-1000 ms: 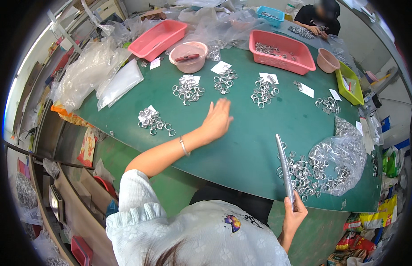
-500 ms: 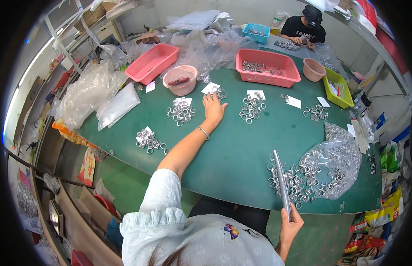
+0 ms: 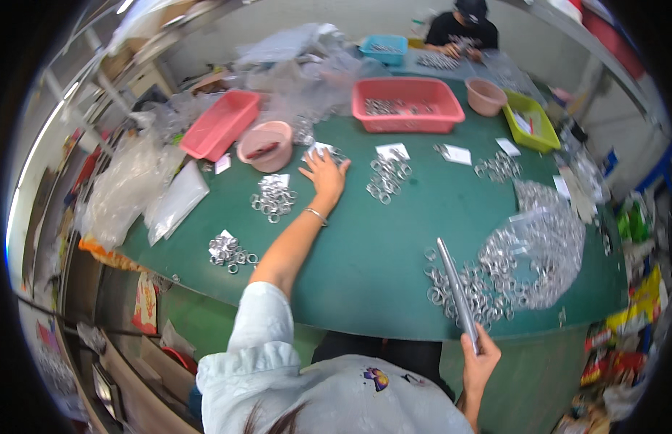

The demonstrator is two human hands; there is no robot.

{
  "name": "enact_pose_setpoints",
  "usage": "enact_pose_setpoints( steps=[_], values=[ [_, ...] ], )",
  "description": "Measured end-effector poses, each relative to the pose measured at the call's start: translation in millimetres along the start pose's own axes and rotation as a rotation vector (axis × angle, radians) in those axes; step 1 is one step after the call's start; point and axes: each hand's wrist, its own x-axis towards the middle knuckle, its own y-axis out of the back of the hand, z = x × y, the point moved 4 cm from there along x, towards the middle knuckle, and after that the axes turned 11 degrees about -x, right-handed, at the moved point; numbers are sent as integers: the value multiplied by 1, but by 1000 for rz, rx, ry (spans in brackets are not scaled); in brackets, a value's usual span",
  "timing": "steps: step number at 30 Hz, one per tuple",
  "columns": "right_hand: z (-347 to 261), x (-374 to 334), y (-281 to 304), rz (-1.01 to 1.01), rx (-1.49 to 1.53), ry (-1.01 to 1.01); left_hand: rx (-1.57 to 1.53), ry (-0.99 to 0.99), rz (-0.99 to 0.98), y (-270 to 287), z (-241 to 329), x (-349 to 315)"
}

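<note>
My left hand reaches across the green table with its fingers spread, resting over a small pile of metal rings and a white paper card. It partly hides both. In my right hand is a long tapered ring mandrel, held by its lower end and tilted up to the left. Beyond the mandrel spreads a heap of loose rings, spilling from a clear plastic bag. Either side of my left hand lie ring piles with cards: one to the left, another to the right.
Further ring piles lie at the left front and right back. A pink basin holds rings; a pink bowl, an empty pink basin and a green basket stand nearby. A co-worker sits at the far end.
The whole view has shifted, so the table's things sit further left. My left hand stays at the same pile, fingers more spread. My right hand still holds the mandrel.
</note>
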Motion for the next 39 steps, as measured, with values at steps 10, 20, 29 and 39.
enact_pose_setpoints(
  steps=[10, 20, 29, 39],
  values=[
    [24, 9, 52, 235, 72, -76, -695, -766, -847, 74, 191, -177],
    [35, 4, 53, 216, 82, -71, -404, -618, -856, 58, 174, -173],
    [28, 1, 32, 98, 160, -108, -1521, 387, -1132, 87, 149, -161],
    [-20, -6, 18, -36, -163, 339, -1743, 505, -1073, 155, 134, -182]
  ],
)
